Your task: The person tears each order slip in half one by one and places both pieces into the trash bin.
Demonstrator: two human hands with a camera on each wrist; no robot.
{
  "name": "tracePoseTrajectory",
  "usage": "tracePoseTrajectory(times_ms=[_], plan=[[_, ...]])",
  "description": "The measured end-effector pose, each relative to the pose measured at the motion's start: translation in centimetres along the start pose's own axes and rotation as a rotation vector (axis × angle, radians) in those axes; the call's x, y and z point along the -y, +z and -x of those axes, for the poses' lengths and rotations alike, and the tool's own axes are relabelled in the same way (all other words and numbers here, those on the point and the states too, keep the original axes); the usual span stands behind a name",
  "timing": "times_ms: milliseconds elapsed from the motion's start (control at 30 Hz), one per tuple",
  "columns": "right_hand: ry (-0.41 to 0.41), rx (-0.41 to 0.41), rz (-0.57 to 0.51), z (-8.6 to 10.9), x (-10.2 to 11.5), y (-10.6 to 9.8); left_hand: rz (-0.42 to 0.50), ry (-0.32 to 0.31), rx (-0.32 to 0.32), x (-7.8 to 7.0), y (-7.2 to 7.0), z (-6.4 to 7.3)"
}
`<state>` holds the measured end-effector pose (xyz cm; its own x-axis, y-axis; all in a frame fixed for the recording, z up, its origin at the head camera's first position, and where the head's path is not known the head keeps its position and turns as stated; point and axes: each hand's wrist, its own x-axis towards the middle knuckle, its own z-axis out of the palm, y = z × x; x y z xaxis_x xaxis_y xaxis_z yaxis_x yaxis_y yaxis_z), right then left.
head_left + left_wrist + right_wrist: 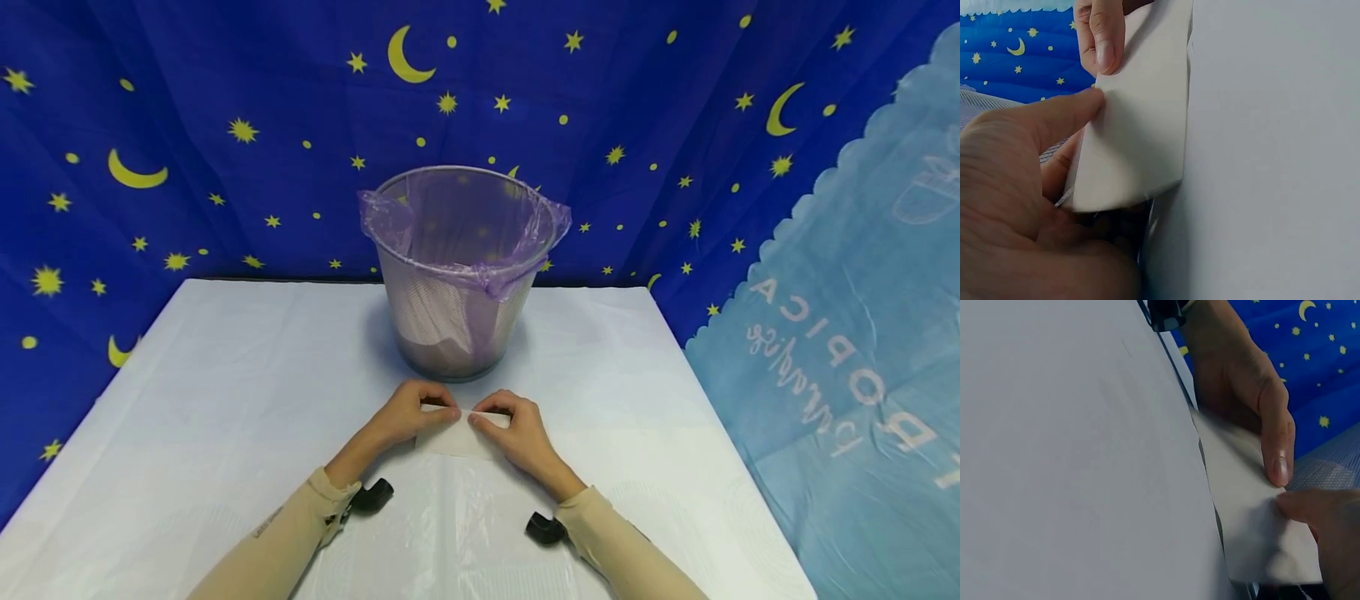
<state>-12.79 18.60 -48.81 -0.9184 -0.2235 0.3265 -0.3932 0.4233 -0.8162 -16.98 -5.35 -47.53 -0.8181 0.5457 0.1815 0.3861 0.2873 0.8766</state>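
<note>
In front of the bin, a flat, off-white rectangular piece that looks like paper [456, 440] is held near the white tabletop by both hands. My left hand [408, 414] pinches its far edge left of the middle, thumb on the near face and fingers behind. The right hand [521, 429] pinches that same edge just to the right, the two thumb tips close together. Seen in the left wrist view, the piece [1138, 119] tilts up between the thumbs. The right wrist view shows its face [1241, 506] shadowed; fingers behind it are mostly hidden.
A mesh waste bin [427, 312] lined with a purple bag [491, 283] stands just beyond the hands. A white cloth [285, 358] covers the table. A blue starry curtain [262, 200] hangs behind, with a light blue printed cloth [825, 333] at right.
</note>
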Motion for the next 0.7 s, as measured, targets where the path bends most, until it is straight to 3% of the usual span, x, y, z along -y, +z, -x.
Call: tracePoseTrajectory(times_ms=[133,433,700], plan=[[-0.002,0.051,-0.017,0.07,0.15,0.13,0.033,0.016,0.036,-0.01,0.17,0.04],[0.007,0.082,-0.078,0.18,0.49,0.31,0.078,0.016,0.094,-0.01,0.42,0.07],[0.018,0.096,-0.08,0.2,0.33,0.4,0.056,-0.021,0.078,-0.12,0.48,0.09]])
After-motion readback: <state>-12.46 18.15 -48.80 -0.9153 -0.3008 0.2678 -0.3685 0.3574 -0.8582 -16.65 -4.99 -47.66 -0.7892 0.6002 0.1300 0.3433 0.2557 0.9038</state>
